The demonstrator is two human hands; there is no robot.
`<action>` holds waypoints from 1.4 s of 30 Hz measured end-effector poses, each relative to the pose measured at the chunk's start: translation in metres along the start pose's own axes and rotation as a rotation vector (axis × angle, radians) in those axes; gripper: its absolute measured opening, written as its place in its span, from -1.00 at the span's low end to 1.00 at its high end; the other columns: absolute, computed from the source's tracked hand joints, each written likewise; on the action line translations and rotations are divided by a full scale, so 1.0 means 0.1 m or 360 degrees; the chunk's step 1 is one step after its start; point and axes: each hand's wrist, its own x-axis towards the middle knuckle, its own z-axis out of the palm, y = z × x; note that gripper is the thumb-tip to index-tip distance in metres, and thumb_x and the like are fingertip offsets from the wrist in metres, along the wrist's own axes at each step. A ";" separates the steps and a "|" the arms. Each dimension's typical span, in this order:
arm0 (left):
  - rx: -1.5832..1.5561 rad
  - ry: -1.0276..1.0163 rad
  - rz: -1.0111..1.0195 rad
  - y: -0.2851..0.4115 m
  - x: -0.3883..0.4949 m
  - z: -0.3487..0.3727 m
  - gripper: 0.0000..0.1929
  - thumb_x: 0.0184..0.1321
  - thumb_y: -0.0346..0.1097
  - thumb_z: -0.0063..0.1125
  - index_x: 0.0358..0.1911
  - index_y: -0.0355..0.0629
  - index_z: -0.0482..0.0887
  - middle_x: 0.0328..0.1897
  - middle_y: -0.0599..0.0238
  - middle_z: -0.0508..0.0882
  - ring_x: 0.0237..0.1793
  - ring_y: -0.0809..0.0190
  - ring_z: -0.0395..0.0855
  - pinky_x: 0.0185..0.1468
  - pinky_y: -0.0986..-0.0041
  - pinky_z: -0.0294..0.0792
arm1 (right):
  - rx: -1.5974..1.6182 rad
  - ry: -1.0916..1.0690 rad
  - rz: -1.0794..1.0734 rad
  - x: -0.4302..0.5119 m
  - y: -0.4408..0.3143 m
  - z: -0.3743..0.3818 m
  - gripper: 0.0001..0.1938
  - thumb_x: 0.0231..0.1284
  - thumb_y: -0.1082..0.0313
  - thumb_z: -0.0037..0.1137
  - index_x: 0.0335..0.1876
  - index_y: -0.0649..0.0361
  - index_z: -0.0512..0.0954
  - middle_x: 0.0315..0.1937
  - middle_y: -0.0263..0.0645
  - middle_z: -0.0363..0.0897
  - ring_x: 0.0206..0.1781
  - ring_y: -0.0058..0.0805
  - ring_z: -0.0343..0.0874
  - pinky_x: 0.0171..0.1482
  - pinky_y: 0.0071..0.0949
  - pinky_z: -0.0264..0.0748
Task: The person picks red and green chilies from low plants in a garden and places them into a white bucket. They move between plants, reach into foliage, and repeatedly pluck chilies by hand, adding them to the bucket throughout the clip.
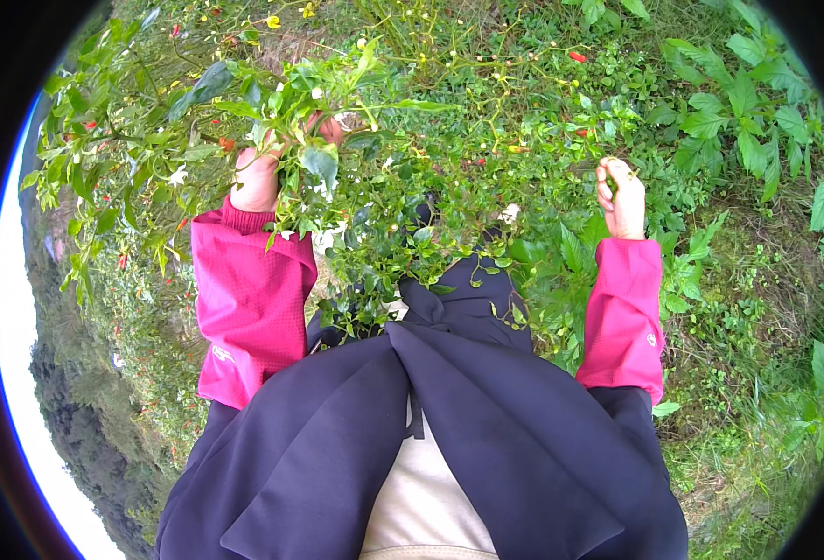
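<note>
My left hand (256, 183) reaches into the leaves of a chili pepper plant (314, 168). Foliage covers much of that hand, so its grip is hidden. An orange-red chili (226, 144) shows just beside its wrist. To the right, my right hand (623, 203) is raised above low greenery with its fingers curled in. A small green thing (612, 185), too small to name surely, pokes out between the fingers. Pink sleeve covers reach up both forearms. Leafy pepper branches (419, 245) spread between the hands and overlap my dark trousers.
A thin branch carries a red chili (577, 57) at the top. Another red chili (581, 132) lies close above my right hand. Broad-leaved plants (748, 105) grow at upper right. Pepper plants with red fruit (153, 336) stretch along the left, beside a wooded hillside (69, 392).
</note>
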 end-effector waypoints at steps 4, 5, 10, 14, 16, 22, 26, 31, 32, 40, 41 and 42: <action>-0.0069 -0.0246 -0.0127 0.10 -0.05 0.09 -0.60 0.17 -0.10 -0.04 -0.07 -0.28 0.40 -0.13 0.12 0.54 -0.17 0.22 0.53 -0.06 0.45 0.39 | -0.1314 0.0246 -0.0961 -0.10 0.03 0.54 -0.79 0.17 0.28 0.02 -0.21 0.20 0.59 -0.32 -0.38 0.61 -0.38 -0.64 0.52 -0.31 -0.68 0.40; -0.0038 -0.0290 -0.0144 0.13 -0.05 0.13 -0.65 0.18 -0.07 -0.07 -0.19 -0.24 0.40 -0.19 0.15 0.51 -0.17 0.25 0.50 -0.03 0.47 0.35 | -0.1561 0.0327 -0.1046 -0.09 0.03 0.62 -0.82 0.14 0.29 0.06 -0.19 0.13 0.59 -0.26 -0.29 0.62 -0.26 -0.52 0.59 -0.25 -0.65 0.46; -0.0258 -0.0345 -0.0193 0.30 -0.20 0.28 -0.71 0.17 -0.12 -0.07 -0.21 -0.21 0.41 -0.16 0.13 0.50 -0.10 0.17 0.47 0.06 0.38 0.32 | -0.2817 0.0561 -0.1578 0.26 -0.10 0.72 -0.82 0.14 0.22 -0.04 -0.17 -0.02 0.49 -0.55 -0.33 0.41 -0.53 -0.37 0.50 -0.51 -0.37 0.45; -0.0150 -0.0236 -0.0166 0.25 -0.25 0.26 -0.65 0.16 -0.09 -0.08 -0.14 -0.23 0.40 -0.10 0.08 0.49 -0.08 0.15 0.47 0.07 0.37 0.31 | -0.3174 0.0270 -0.1283 0.45 -0.19 0.54 -0.87 0.14 0.26 -0.06 -0.40 0.13 0.42 -0.49 -0.20 0.45 -0.45 -0.21 0.52 -0.45 -0.30 0.45; -0.0134 -0.0205 -0.0162 0.21 -0.24 0.20 -0.63 0.16 -0.08 -0.08 -0.11 -0.24 0.40 -0.08 0.06 0.49 -0.08 0.14 0.47 0.08 0.36 0.31 | -0.3206 0.0114 -0.1212 0.48 -0.20 0.45 -0.86 0.14 0.27 -0.07 -0.39 0.15 0.43 -0.49 -0.18 0.45 -0.44 -0.20 0.53 -0.44 -0.28 0.45; -0.0081 -0.0128 -0.0194 0.19 -0.21 0.15 -0.54 0.15 -0.04 -0.10 -0.02 -0.26 0.38 0.00 -0.01 0.47 -0.05 0.10 0.46 0.11 0.35 0.30 | -0.2965 0.0140 -0.1426 0.45 -0.21 0.38 -0.86 0.11 0.27 -0.03 -0.38 0.16 0.45 -0.49 -0.19 0.47 -0.45 -0.25 0.53 -0.43 -0.31 0.45; -0.0130 -0.0135 -0.0160 0.19 -0.27 0.17 -0.48 0.12 0.03 -0.03 -0.02 -0.27 0.41 -0.08 -0.02 0.52 -0.09 0.09 0.49 0.04 0.34 0.33 | -0.2230 0.0471 -0.1461 0.41 -0.05 0.51 -0.81 0.09 0.22 0.03 -0.32 0.18 0.53 -0.47 -0.19 0.53 -0.45 -0.31 0.54 -0.39 -0.36 0.44; -0.0218 -0.0167 -0.0075 0.06 -0.16 0.02 -0.54 0.13 0.03 0.02 -0.13 -0.27 0.47 -0.10 0.00 0.53 -0.10 0.11 0.49 0.02 0.36 0.33 | -0.1180 0.0943 -0.1033 0.31 -0.15 0.85 -0.78 0.13 0.25 0.06 -0.24 0.21 0.58 -0.45 -0.33 0.60 -0.53 -0.58 0.39 -0.40 -0.56 0.34; -0.0206 -0.0115 -0.0094 0.04 -0.09 -0.02 -0.56 0.13 0.02 0.02 -0.14 -0.27 0.48 -0.11 0.01 0.53 -0.10 0.12 0.49 0.01 0.36 0.33 | -0.0836 0.0716 -0.0986 0.26 -0.27 0.91 -0.79 0.15 0.29 0.04 -0.21 0.24 0.57 -0.51 -0.45 0.50 -0.58 -0.70 0.29 -0.50 -0.67 0.23; -0.0283 -0.0249 0.0178 -0.17 0.15 0.28 -0.71 0.13 -0.36 0.09 -0.08 -0.21 0.41 -0.05 0.21 0.54 -0.07 0.20 0.54 0.02 0.39 0.38 | -0.1030 -0.0421 -0.0815 -0.49 -0.47 1.81 -0.88 0.12 0.38 0.01 -0.31 0.16 0.58 -0.52 -0.37 0.55 -0.44 -0.56 0.49 -0.36 -0.57 0.38; -0.0122 -0.0311 0.0215 -0.17 0.16 0.36 -0.65 0.16 -0.31 0.06 0.01 -0.23 0.39 -0.02 0.20 0.53 -0.06 0.22 0.53 0.02 0.40 0.38 | -0.0985 -0.0470 -0.0946 -0.50 -0.43 1.93 -0.89 0.12 0.39 0.00 -0.32 0.16 0.57 -0.48 -0.32 0.57 -0.37 -0.49 0.55 -0.30 -0.54 0.43; 0.0037 -0.0370 0.0258 -0.18 0.16 0.44 -0.59 0.19 -0.27 0.04 0.09 -0.25 0.36 0.02 0.19 0.52 -0.05 0.24 0.53 0.02 0.42 0.38 | -0.1650 -0.0370 -0.1173 -0.51 -0.42 1.99 -0.90 0.12 0.43 -0.02 -0.37 0.22 0.55 -0.44 -0.27 0.57 -0.41 -0.44 0.54 -0.32 -0.52 0.45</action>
